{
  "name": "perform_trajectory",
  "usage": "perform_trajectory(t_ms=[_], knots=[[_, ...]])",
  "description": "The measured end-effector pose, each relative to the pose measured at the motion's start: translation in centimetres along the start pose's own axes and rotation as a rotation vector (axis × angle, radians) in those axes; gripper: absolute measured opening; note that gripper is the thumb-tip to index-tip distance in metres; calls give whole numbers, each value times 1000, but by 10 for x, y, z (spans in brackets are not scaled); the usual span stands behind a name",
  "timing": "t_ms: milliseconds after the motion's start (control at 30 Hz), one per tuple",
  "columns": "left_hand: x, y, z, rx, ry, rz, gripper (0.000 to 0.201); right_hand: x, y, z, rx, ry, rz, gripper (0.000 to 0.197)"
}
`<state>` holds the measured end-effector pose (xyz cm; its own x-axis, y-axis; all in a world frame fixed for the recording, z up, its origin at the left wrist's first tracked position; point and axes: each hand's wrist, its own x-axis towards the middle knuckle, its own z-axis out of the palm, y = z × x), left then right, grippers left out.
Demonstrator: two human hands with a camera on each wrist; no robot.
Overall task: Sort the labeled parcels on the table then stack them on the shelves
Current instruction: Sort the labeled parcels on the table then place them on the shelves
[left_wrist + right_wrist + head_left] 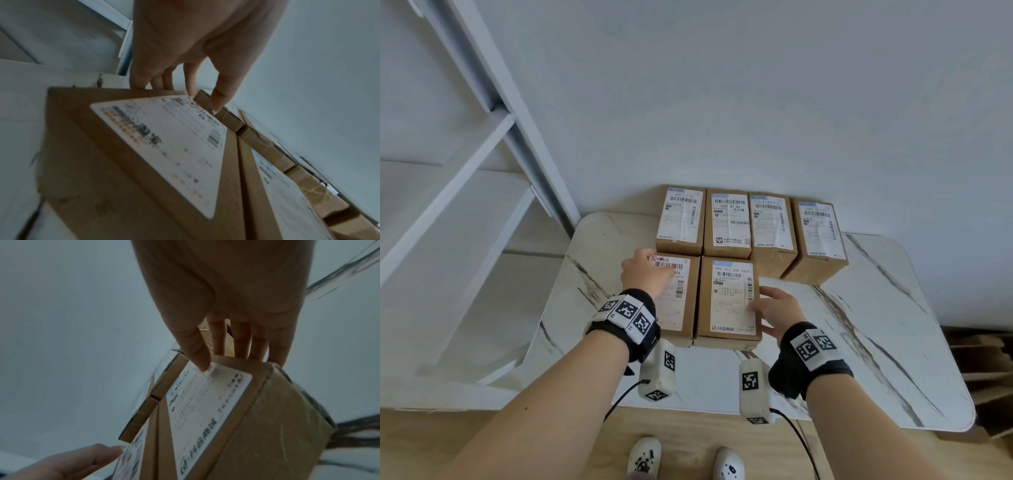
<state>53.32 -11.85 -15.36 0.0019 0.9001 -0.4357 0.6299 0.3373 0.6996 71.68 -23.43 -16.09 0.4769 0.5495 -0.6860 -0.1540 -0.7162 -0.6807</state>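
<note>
Six brown cardboard parcels with white labels lie on the marble table (876, 342): a back row of four (772, 222) and two in front, side by side. My left hand (645, 274) lies over the far left corner of the front-left parcel (681, 308), fingers curled over its edge, thumb on top; the left wrist view shows the hand (195, 48) on that parcel (144, 154). My right hand (774, 305) grips the right side of the front-right parcel (729, 301). In the right wrist view its thumb (197, 353) rests on the label of that parcel (226, 410), fingers down the side.
White shelves (482, 171) stand to the left of the table, against the wall. Flat brown cardboard pieces (983, 370) are stacked on the floor to the right. My feet (643, 455) stand on the wooden floor at the table's near edge.
</note>
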Motion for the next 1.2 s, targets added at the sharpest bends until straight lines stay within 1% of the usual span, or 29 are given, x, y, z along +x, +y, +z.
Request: perform_trajectory(t_ms=[67,133,267,400,500,533,633,733,833,933,1033,1133,1200], knots=[[-1,2,-4,24,6,11,49,-3,-4,0,-98,50,-42,51],[-2,5,-9,63,18,53,50,-10,-14,-3,-231,114,-111,50],[-9,24,-24,168,20,238,41,-29,-43,-7,-471,145,-263,49],[-11,47,-38,342,-60,388,62,-51,-77,-1,-709,205,-414,51],[-23,72,-58,536,-39,519,61,-68,-98,5,-893,269,-504,54],[-26,78,-65,613,-31,542,64,-72,-104,7,-942,290,-524,55],[-30,90,-81,748,-46,606,69,-87,-121,12,-992,353,-568,55],[-35,93,-92,808,-104,683,68,-101,-127,17,-1033,379,-585,53],[-44,92,-96,824,-122,715,69,-112,-123,21,-1034,392,-576,52],[-60,85,-98,821,-130,714,69,-121,-110,20,-1028,389,-555,55],[-83,79,-101,837,-121,699,68,-133,-97,12,-1018,391,-571,59],[-111,73,-104,819,-81,693,66,-152,-85,3,-986,382,-600,55],[-131,67,-102,788,-57,690,65,-166,-73,-3,-980,344,-625,52]])
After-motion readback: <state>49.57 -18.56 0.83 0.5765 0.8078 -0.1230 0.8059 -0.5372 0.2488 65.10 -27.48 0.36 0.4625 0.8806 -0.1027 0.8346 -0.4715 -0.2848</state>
